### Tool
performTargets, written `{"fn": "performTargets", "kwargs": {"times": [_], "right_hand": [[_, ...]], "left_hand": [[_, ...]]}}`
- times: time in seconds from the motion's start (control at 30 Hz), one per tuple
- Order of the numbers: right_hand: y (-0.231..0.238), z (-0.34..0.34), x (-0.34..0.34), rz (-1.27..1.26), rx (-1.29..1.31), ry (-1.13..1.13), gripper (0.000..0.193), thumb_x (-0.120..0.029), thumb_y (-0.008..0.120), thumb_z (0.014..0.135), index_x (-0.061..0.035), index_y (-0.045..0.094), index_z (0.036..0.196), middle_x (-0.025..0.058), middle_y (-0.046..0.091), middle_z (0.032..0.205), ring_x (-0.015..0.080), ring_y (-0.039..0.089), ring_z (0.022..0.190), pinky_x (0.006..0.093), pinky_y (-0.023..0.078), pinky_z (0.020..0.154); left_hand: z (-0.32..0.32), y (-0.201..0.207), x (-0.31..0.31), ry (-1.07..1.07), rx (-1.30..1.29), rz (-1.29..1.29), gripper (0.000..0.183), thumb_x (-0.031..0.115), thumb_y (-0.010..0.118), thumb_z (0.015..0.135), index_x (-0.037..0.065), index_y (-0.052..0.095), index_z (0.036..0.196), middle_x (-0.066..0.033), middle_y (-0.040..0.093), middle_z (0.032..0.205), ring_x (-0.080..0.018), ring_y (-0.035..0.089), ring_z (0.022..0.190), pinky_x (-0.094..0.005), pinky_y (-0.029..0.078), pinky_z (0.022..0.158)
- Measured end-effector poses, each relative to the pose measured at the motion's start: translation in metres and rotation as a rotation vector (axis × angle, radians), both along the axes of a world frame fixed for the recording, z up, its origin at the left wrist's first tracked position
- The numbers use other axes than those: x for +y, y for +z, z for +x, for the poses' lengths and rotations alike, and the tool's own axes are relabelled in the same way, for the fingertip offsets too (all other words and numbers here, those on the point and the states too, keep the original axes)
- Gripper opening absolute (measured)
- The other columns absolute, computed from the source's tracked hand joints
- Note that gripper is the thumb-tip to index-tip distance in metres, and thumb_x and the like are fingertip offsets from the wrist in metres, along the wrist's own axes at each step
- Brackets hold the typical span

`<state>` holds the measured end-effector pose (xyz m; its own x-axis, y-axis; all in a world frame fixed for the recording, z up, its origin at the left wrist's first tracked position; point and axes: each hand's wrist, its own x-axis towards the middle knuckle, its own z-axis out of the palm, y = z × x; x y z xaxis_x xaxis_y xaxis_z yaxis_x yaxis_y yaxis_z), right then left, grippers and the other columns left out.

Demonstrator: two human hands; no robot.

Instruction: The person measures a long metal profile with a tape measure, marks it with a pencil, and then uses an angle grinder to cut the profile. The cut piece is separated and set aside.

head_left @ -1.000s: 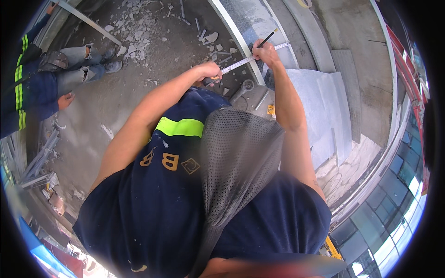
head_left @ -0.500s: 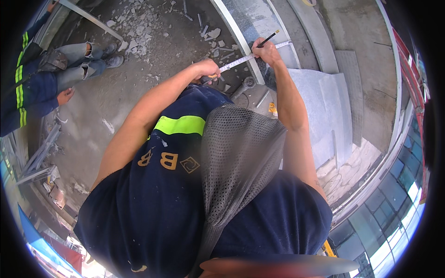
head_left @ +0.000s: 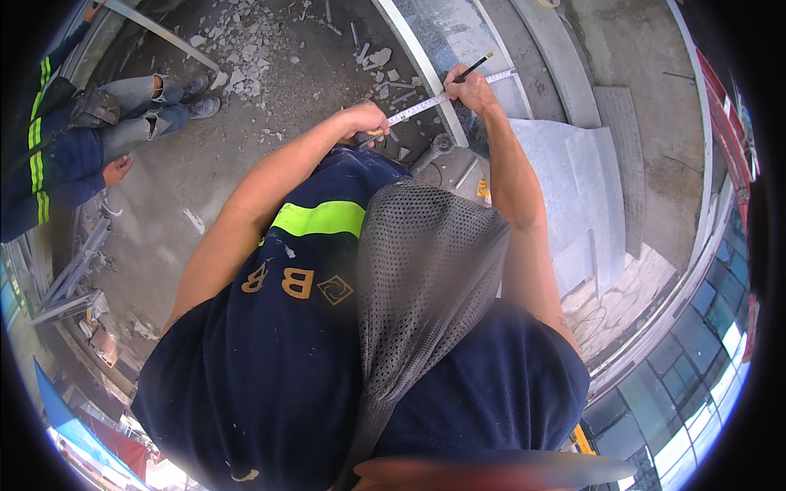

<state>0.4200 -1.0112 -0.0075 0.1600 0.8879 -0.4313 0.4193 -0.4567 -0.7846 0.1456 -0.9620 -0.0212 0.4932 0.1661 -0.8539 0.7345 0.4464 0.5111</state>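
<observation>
Head view: left hand (head_left: 366, 123), upper centre of the frame, fingers curled round the dark tape-measure case with an orange patch (head_left: 374, 133); grip closed, palm side hidden. Right hand (head_left: 471, 90), up and to the right, grasps a slim black pencil with a yellowish end (head_left: 476, 66), pointing to the upper right, while the same hand lies against the white marked tape blade (head_left: 416, 109). How hard it presses there, cannot tell. Blade runs out straight from the case, under or beside the right hand, to the far edge of a long glossy grey panel with a pale metal border (head_left: 407, 42); two-handed hold probably keeps it taut and level across the panel, pencil kept within reach of the marks. Just below, a round-headed grey metal tool (head_left: 442, 145) lies apart from both hands. Right of centre, a translucent bluish-grey sheet (head_left: 569, 192) lies flat. Upper left: pale broken rubble (head_left: 248, 51) strewn over the floor; farther left, a co-worker in navy with yellow-green stripes (head_left: 61, 168), well apart.
</observation>
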Motion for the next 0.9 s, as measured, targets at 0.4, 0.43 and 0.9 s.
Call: {"fn": "performTargets", "kwargs": {"times": [0.4, 0.43, 0.9], "right_hand": [[-0.0001, -0.0004, -0.0006, 0.008, 0.000, 0.009, 0.011, -0.011, 0.064, 0.071, -0.0049, 0.061, 0.079, 0.0021, 0.059, 0.067, 0.0121, 0.055, 0.065, 0.0266, 0.044, 0.064], [0.0011, -0.0008, -0.0011, 0.005, 0.002, 0.003, 0.011, -0.011, 0.064, 0.071, -0.0049, 0.061, 0.080, 0.0023, 0.060, 0.067, 0.0122, 0.056, 0.066, 0.0267, 0.044, 0.064], [0.0017, -0.0016, -0.0024, 0.014, -0.001, 0.001, 0.011, -0.010, 0.064, 0.069, -0.0045, 0.062, 0.078, 0.0032, 0.061, 0.069, 0.0132, 0.057, 0.067, 0.0270, 0.045, 0.067]], "left_hand": [[-0.0004, -0.0005, 0.0003, -0.022, -0.014, 0.021, 0.020, 0.018, 0.057, 0.088, 0.000, 0.064, 0.092, -0.0107, 0.064, 0.078, -0.0196, 0.061, 0.056, -0.0344, 0.049, 0.047], [-0.0003, -0.0011, 0.0002, -0.025, -0.014, 0.026, 0.020, 0.018, 0.057, 0.088, 0.000, 0.064, 0.092, -0.0108, 0.064, 0.078, -0.0197, 0.061, 0.056, -0.0344, 0.049, 0.047], [-0.0008, 0.0003, -0.0015, -0.015, -0.010, 0.032, 0.021, 0.019, 0.057, 0.089, -0.001, 0.064, 0.091, -0.0102, 0.063, 0.077, -0.0193, 0.060, 0.056, -0.0344, 0.049, 0.048]]}}
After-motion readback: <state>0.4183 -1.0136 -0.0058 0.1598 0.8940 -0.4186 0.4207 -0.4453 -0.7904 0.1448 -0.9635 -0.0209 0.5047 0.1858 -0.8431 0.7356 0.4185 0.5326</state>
